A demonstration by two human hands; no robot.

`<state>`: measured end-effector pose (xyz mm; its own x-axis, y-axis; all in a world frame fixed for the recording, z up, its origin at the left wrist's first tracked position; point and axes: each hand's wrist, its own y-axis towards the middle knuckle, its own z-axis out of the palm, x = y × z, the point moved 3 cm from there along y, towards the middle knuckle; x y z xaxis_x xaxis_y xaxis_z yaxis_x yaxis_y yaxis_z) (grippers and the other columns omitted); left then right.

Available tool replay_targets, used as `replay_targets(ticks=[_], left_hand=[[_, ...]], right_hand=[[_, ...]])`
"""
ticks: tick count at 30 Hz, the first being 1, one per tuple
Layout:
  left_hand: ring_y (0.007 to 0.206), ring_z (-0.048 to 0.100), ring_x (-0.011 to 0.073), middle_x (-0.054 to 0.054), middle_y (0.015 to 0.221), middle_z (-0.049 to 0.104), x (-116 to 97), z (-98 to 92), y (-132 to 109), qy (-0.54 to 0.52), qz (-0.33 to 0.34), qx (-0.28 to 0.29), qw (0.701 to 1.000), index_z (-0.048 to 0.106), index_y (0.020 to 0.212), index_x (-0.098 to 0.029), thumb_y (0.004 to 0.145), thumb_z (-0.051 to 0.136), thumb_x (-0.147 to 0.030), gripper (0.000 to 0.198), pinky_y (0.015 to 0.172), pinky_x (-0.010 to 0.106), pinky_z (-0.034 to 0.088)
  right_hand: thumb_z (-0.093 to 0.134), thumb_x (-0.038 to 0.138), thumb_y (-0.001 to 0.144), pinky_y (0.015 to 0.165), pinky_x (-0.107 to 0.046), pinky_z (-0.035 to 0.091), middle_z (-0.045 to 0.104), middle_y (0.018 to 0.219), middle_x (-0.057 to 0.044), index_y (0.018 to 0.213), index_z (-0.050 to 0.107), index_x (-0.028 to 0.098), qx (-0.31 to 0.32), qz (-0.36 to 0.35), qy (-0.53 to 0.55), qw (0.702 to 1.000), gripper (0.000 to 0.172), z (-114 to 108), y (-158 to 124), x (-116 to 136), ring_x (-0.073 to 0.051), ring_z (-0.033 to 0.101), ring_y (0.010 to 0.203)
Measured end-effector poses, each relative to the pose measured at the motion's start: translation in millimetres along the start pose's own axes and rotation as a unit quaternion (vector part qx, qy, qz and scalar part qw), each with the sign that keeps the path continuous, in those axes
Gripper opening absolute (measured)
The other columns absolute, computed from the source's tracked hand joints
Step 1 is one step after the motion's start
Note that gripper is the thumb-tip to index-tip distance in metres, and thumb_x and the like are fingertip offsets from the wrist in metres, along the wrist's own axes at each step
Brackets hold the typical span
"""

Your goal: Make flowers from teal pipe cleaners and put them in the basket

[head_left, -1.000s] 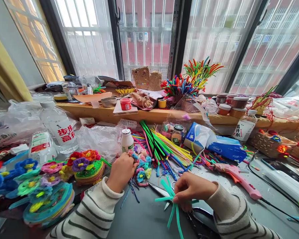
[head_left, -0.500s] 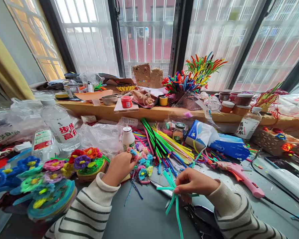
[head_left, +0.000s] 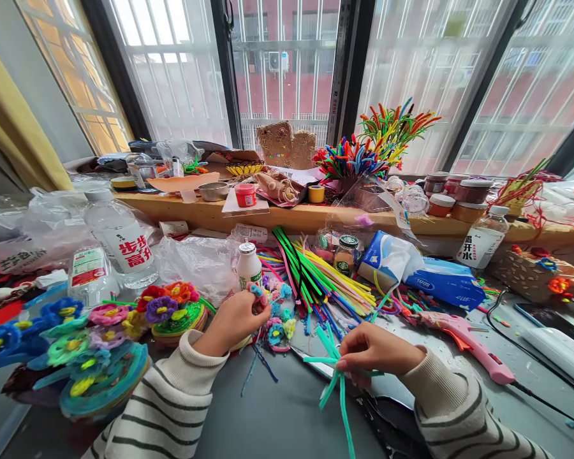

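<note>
My left hand (head_left: 233,322) is closed in a pinch on a small pink and blue pipe-cleaner flower (head_left: 257,292), lifted just above a heap of similar little flowers (head_left: 277,319). My right hand (head_left: 370,352) is closed on a bundle of teal pipe cleaners (head_left: 333,376) whose ends fan out to the left and hang down over the grey table (head_left: 277,421). Both arms wear striped white sleeves. A pile of straight pipe cleaners (head_left: 316,274) in green, yellow and blue lies just beyond the hands.
Finished pipe-cleaner flower discs (head_left: 76,357) crowd the left side. Water bottles (head_left: 122,239), a small white bottle (head_left: 249,264), a tissue pack (head_left: 425,274) and a pink glue gun (head_left: 463,341) with its black cord lie around. A wooden shelf (head_left: 287,220) under the window holds jars and pipe-cleaner bouquets (head_left: 373,146).
My left hand has lifted the small flower out of the heap and drawn it slightly up and right. My right hand kept the teal bundle and shifted a little right.
</note>
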<state>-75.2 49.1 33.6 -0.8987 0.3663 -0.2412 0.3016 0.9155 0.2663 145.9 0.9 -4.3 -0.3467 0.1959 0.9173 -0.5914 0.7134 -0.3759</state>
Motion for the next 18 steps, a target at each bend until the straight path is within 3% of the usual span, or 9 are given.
replay_targets(ticks=[2,5,8,10,12,15,18], left_hand=[[0.057,0.052,0.0123,0.0,0.059,0.054,-4.7,-8.9,0.4,-0.059,0.003,-0.049,0.997,0.047,0.058,-0.016,0.071,0.038,-0.033,0.023,0.056,0.022,0.039],[0.061,0.051,0.0101,0.0,0.065,0.053,-10.9,-19.8,-1.3,-0.13,0.036,-0.128,0.983,0.047,0.066,-0.016,0.073,0.039,-0.03,0.018,0.06,0.021,0.04],[0.066,0.05,0.0102,0.001,0.068,0.052,-15.1,-23.5,-5.9,-0.127,0.081,-0.21,0.966,0.049,0.069,-0.016,0.073,0.041,-0.026,0.013,0.064,0.021,0.04],[0.068,0.051,0.0104,0.002,0.071,0.052,-19.4,-20.6,-9.4,-0.103,0.112,-0.235,0.96,0.05,0.072,-0.016,0.073,0.043,-0.023,0.009,0.065,0.022,0.041],[0.071,0.051,0.0106,0.002,0.074,0.054,-27.2,-14.9,-13.0,-0.084,0.151,-0.234,0.957,0.05,0.075,-0.016,0.073,0.044,-0.02,0.008,0.065,0.022,0.041],[0.073,0.052,0.01,0.001,0.074,0.057,-44.2,-4.5,-19.4,-0.077,0.215,-0.21,0.951,0.051,0.075,-0.018,0.073,0.044,-0.017,0.008,0.07,0.022,0.04],[0.07,0.052,0.0092,0.0,0.075,0.058,-60.1,6.5,-24.9,-0.072,0.269,-0.162,0.947,0.052,0.077,-0.02,0.072,0.045,-0.018,0.009,0.067,0.022,0.04]], right_hand=[[0.057,0.041,0.058,0.038,-0.017,0.034,0.05,0.043,0.004,0.056,0.053,0.012,-0.027,-0.014,-0.008,1.0,0.03,-1.7,2.7,0.0,-0.005,0.043,0.034],[0.052,0.045,0.063,0.039,-0.017,0.032,0.052,0.046,0.001,0.058,0.057,0.011,-0.119,-0.048,-0.083,0.988,0.035,-6.2,6.2,2.9,-0.006,0.043,0.038],[0.049,0.045,0.066,0.048,-0.02,0.035,0.057,0.058,-0.003,0.068,0.064,0.013,-0.237,-0.109,-0.205,0.943,0.035,-9.7,3.6,14.0,-0.01,0.046,0.05],[0.048,0.043,0.068,0.054,-0.022,0.036,0.058,0.064,-0.003,0.075,0.065,0.017,-0.291,-0.152,-0.246,0.912,0.032,-8.2,-0.4,22.9,-0.012,0.048,0.056],[0.047,0.043,0.069,0.054,-0.022,0.035,0.055,0.062,-0.003,0.082,0.064,0.019,-0.312,-0.185,-0.235,0.902,0.032,-3.0,-2.7,29.3,-0.012,0.046,0.057],[0.049,0.041,0.069,0.05,-0.02,0.034,0.051,0.061,0.0,0.092,0.06,0.019,-0.293,-0.229,-0.166,0.913,0.033,10.2,-1.4,32.5,-0.01,0.042,0.054],[0.049,0.04,0.069,0.047,-0.019,0.034,0.049,0.063,0.0,0.083,0.061,0.017,-0.274,-0.256,-0.082,0.924,0.029,20.4,1.3,29.7,-0.008,0.04,0.052]])
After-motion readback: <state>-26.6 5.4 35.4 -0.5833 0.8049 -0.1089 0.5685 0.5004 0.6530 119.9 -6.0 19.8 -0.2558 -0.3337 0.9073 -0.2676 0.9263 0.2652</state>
